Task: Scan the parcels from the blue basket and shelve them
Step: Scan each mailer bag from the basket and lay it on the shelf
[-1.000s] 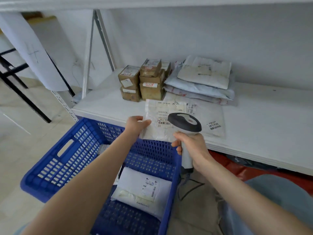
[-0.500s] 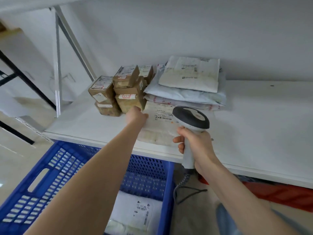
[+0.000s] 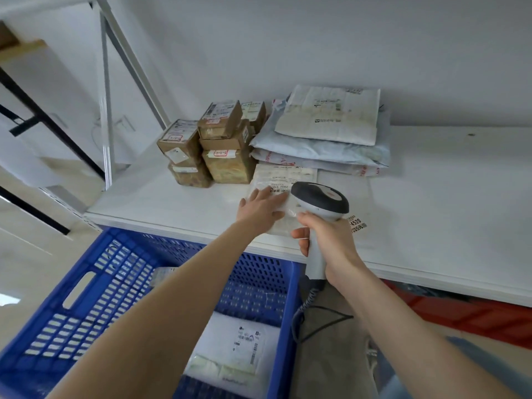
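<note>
At frame centre, the left hand (image 3: 260, 207) presses straight fingers on the clear-bag parcel (image 3: 283, 175), lying on the white shelf (image 3: 172, 197). The right hand (image 3: 326, 243) has its fingers curled round the barcode scanner (image 3: 319, 198). Better to slide the parcel flat beside the stacked mailers (image 3: 316, 151).

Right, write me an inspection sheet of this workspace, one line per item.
Surface: white shelf, parcels grouped towards its left end.
Job's things: flat parcel lies on the shelf in front of the stacked brown boxes and the pile of mailers; blue basket below the shelf edge holds a white mailer.
Clutter: nothing seen.
Grippers: left hand rests flat on the flat parcel, fingers straight; right hand grips the scanner, whose head is over the parcel.
Cables: coiled cable hangs from the scanner handle.
Surroundings: white wall, metal upright, red object under the shelf.
</note>
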